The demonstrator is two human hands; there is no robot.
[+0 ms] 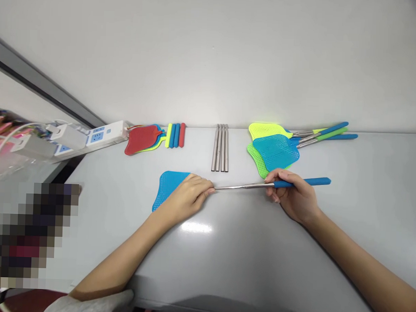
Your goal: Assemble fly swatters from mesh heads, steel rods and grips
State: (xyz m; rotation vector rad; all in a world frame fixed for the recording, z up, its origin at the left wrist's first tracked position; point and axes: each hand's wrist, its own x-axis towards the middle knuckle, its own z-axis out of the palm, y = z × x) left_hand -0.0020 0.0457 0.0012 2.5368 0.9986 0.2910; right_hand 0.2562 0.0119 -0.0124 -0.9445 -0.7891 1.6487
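Observation:
A blue fly swatter lies across the white table (225,247). Its blue mesh head (168,186) is at the left, its thin metal rod (241,186) runs to the right and ends in a blue grip (312,181). My left hand (188,198) is closed on the neck where head and rod meet, covering part of the mesh. My right hand (291,195) is closed around the rod at the inner end of the blue grip.
Along the wall lie several bare metal rods (221,147), coloured loose grips (175,135), a stack of red, blue and yellow mesh heads (140,140), and several finished swatters (276,149) in blue, green and yellow. A white power strip (99,136) with plugs sits at the left edge.

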